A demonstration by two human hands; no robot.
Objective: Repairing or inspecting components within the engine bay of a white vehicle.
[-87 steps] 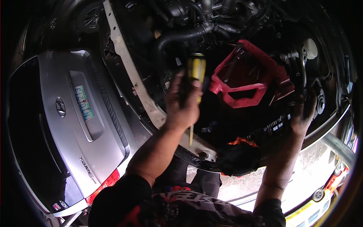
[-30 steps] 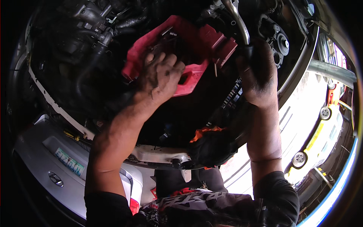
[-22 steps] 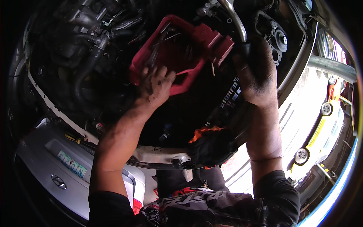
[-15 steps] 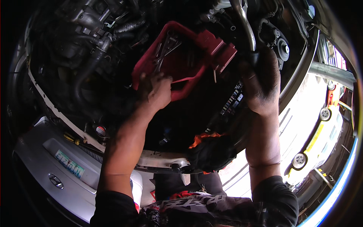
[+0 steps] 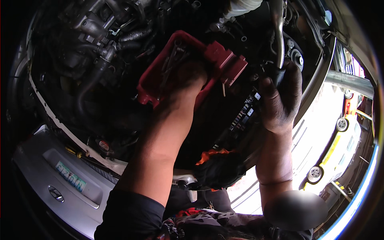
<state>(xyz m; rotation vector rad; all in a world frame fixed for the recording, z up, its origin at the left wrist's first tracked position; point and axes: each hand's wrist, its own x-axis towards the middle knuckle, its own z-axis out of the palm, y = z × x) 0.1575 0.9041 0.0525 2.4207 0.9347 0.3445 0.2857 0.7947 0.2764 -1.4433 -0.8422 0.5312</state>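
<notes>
My left hand (image 5: pixel 192 74) reaches down into a red plastic tray (image 5: pixel 150 76) sitting over the engine bay. Deep shadow hides its fingertips, so what they touch does not show. Several wrenches (image 5: pixel 170 60) lie along the tray's left side, beside that hand. Over on the right, my right hand (image 5: pixel 282 102) is closed around the black sleeve-like end (image 5: pixel 277 75) of a bent metal pipe (image 5: pixel 279 36). The pipe runs upward from the hand, past the top of the view.
Dark hoses and engine parts (image 5: pixel 90 24) fill the far left. A fuse block (image 5: pixel 244 112) lies left of my right wrist. A black and orange cloth-like bundle (image 5: pixel 220 168) rests at the near edge. Outside stand a silver car (image 5: pixel 44 164) and a yellow vehicle (image 5: pixel 334 152).
My left hand has moved from the tray's near left edge, rightward and deeper into the tray. The right hand, still holding the pipe, appears slightly farther right and lower.
</notes>
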